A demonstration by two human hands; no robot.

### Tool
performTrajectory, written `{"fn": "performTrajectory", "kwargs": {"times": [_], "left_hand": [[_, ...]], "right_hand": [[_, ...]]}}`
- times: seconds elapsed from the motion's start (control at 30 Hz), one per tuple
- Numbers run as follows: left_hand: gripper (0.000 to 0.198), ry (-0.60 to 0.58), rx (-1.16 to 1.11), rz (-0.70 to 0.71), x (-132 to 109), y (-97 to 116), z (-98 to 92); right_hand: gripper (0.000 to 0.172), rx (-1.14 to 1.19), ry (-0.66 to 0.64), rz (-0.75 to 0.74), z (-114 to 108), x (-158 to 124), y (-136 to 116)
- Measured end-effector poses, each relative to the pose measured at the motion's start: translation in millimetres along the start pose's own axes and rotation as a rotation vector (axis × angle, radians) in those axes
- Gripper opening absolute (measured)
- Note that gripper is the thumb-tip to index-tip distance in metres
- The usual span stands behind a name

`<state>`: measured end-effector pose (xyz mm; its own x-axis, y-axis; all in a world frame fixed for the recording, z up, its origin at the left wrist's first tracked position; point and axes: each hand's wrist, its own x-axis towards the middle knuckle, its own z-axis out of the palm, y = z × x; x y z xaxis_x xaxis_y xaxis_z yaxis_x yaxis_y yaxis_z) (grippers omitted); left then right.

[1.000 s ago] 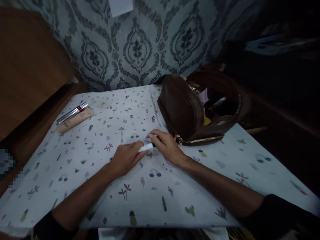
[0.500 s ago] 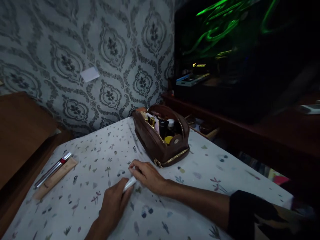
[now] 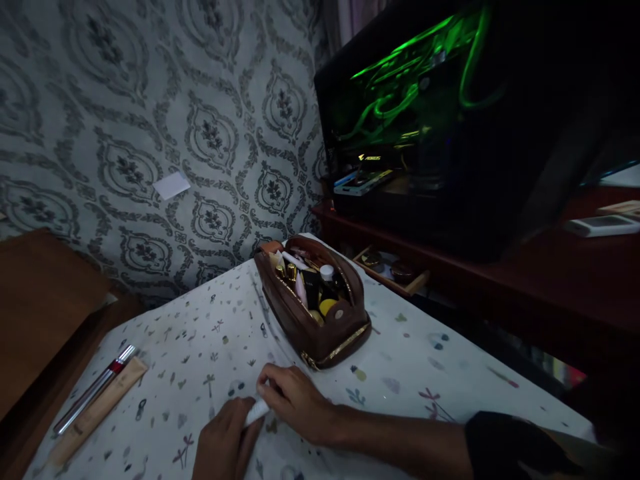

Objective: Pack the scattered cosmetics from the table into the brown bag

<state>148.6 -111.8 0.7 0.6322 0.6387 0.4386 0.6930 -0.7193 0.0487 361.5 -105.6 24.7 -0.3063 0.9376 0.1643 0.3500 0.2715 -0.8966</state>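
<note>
A small white tube lies between my two hands, low over the patterned cloth. My left hand is closed around its lower end. The fingers of my right hand are pinched at its upper end, and the tip there is hidden by them. Just beyond my right hand stands a brown makeup bag, unzipped, with several bottles and tubes inside, among them a yellow cap and a white cap. On the left lie a silver tube with a red band and a beige tube, side by side.
The surface is covered by a white printed cloth. Behind the bag, a drawer stands partly open below a dark red desk. A black computer case glows green there. A brown panel borders the left side.
The view has tilted up and shifted slightly right, so the bag, the tubes and my hands appear lower. Both hands stay on the white tube.
</note>
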Motion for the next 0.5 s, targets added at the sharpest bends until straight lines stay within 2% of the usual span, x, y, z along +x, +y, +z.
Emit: {"fn": "performTrajectory", "kwargs": {"times": [0.1, 0.2, 0.33, 0.5], "left_hand": [[0.019, 0.013, 0.183, 0.138, 12.4, -4.2, -0.4], [0.027, 0.028, 0.242, 0.229, 30.7, -2.7, -2.1], [0.031, 0.079, 0.29, 0.299, 45.6, -2.1, -1.0], [0.035, 0.0, 0.284, 0.332, 47.5, -5.5, -2.8]], "right_hand": [[0.022, -0.007, -0.067, -0.028, -12.2, -13.2, 0.5], [0.026, -0.001, -0.126, -0.082, -21.2, -22.0, 4.2], [0.028, 0.048, -0.185, -0.114, -21.8, -22.3, 13.3], [0.03, 0.08, -0.208, -0.078, -20.6, -18.3, 19.7]]}}
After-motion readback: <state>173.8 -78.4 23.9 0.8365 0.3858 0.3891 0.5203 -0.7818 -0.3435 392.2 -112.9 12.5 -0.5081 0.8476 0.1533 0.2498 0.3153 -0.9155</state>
